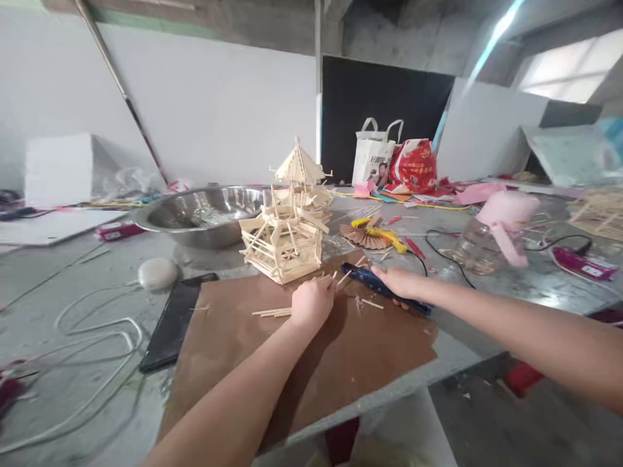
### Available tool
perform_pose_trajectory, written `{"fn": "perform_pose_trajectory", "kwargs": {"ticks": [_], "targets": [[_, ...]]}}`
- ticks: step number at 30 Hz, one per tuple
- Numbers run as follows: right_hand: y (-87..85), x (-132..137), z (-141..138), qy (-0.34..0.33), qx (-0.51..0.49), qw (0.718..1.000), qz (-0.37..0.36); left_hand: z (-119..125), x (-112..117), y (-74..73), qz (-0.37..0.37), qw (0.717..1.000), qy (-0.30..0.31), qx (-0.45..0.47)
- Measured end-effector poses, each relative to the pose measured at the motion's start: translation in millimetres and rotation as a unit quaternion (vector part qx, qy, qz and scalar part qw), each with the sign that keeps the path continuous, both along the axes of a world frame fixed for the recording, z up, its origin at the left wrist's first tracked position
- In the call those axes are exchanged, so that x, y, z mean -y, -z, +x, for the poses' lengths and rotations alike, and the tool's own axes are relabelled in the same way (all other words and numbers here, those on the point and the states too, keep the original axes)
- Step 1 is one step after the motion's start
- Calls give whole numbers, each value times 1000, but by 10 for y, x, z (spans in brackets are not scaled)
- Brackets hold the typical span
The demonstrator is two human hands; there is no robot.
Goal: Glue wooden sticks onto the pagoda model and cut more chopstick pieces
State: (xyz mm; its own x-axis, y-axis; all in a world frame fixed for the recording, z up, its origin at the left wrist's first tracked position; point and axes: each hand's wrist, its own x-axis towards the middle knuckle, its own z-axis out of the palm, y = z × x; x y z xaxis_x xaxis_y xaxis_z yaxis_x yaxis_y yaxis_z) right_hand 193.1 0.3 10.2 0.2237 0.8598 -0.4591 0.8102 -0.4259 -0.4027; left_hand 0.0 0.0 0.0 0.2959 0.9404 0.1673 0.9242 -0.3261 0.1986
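My left hand (313,301) is closed round a thin wooden stick (344,279), which pokes out to the right above a brown board (233,324). Gripped in my right hand (399,284) is a long dark blue hand tool (370,280); its tip comes close to that stick, and its exact kind is unclear. More loose sticks (272,312) lie left of my left hand, and a short stick piece (372,303) rests between the hands. Just beyond the board stands a pavilion model (285,240) built of wooden sticks, with a pointed roof (298,163).
A steel basin (195,207) stands at the back left. A black phone-like slab (172,324) and a white round object (157,274) with a cable lie left. On the right are a yellow corded tool (387,239), a clear container (474,243) and bags (377,155). The table edge is near.
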Motion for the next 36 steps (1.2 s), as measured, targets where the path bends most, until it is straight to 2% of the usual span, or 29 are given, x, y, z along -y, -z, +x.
{"fn": "perform_pose_trajectory", "kwargs": {"ticks": [10,21,31,36], "targets": [[-47,45,-45,-39,15,999,28,72,-68,66,14,999,23,-20],[-66,61,-66,-48,86,994,39,158,-93,142,21,997,49,-59],[86,33,-31,-36,103,992,57,154,-104,151,11,998,42,-55],[93,15,0,-36,62,997,38,136,-106,132,2,999,31,-40]]}}
